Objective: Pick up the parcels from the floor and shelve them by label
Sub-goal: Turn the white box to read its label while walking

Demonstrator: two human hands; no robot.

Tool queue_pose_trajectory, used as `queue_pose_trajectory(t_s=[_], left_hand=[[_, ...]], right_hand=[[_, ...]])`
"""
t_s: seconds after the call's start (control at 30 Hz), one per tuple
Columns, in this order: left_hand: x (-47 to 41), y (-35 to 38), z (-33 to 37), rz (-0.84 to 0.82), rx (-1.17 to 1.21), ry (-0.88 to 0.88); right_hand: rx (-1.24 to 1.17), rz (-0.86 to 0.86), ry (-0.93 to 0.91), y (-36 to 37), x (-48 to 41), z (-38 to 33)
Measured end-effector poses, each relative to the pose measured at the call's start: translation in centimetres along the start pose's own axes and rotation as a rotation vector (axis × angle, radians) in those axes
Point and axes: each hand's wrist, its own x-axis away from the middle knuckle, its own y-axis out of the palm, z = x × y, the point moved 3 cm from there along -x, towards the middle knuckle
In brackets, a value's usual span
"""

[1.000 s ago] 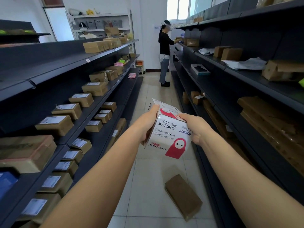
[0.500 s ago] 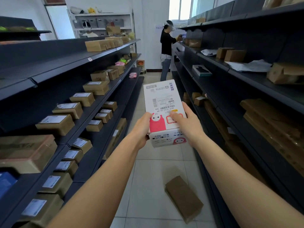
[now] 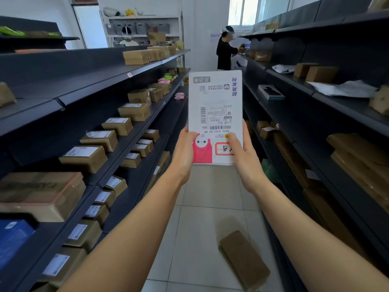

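I hold a white parcel (image 3: 214,98) with a pink printed figure upright in front of me, its labelled face toward me and the print upside down. My left hand (image 3: 184,152) grips its lower left edge. My right hand (image 3: 242,157) grips the lower right corner, thumb over the face. A brown cardboard parcel (image 3: 245,259) lies on the tiled floor below, between my forearms and near the right shelf.
Dark shelving (image 3: 126,131) on the left holds several labelled brown boxes. The right shelving (image 3: 315,98) carries boxes, grey bags and a flat dark package. A person (image 3: 225,51) in black stands at the aisle's far end by the right shelf.
I have tipped the white parcel up from a tilted side view to upright and raised it, so its shipping label faces me. Both hands slid to its lower end.
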Motion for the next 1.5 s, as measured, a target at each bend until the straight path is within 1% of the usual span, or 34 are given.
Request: queue_pose_trajectory(t_s=[0.13,0.2,0.27,0.47,0.63,0.83,1.03,1.3,1.5], left_hand=[[-2.3,-3.0,0.5,0.023,0.033,0.083],[-2.7,-3.3,0.8,0.021,0.048,0.105],[-3.9,-5.2,1.5,0.063,0.050,0.125],[-4.2,-5.3,1.4,0.050,0.041,0.144],[-4.1,-5.6,1.6,0.058,0.040,0.149],[-5.4,-8.2,3.2,0.082,0.042,0.195],[-7.9,-9.8,3.9,0.091,0.054,0.226],[-13.7,-8.4,3.3,0.151,0.019,0.208],[-21.4,-4.7,3.2,0.167,-0.045,0.225]], right_hand=[[-0.014,-0.016,-0.063,3.1,-2.1,-0.8],[-0.027,-0.030,-0.063,3.5,-2.5,-1.2],[-0.036,-0.049,-0.063,5.6,-3.8,-1.3],[-0.048,-0.047,-0.077,5.4,-4.2,-1.0],[-0.080,0.000,-0.026,5.6,-4.3,-0.8],[-0.140,0.009,-0.062,8.4,-6.8,-0.5],[-0.221,-0.028,-0.108,10.7,-9.8,0.2],[-0.287,-0.060,-0.093,10.4,-16.8,2.9],[-0.321,-0.062,-0.086,7.7,-24.5,4.2]])
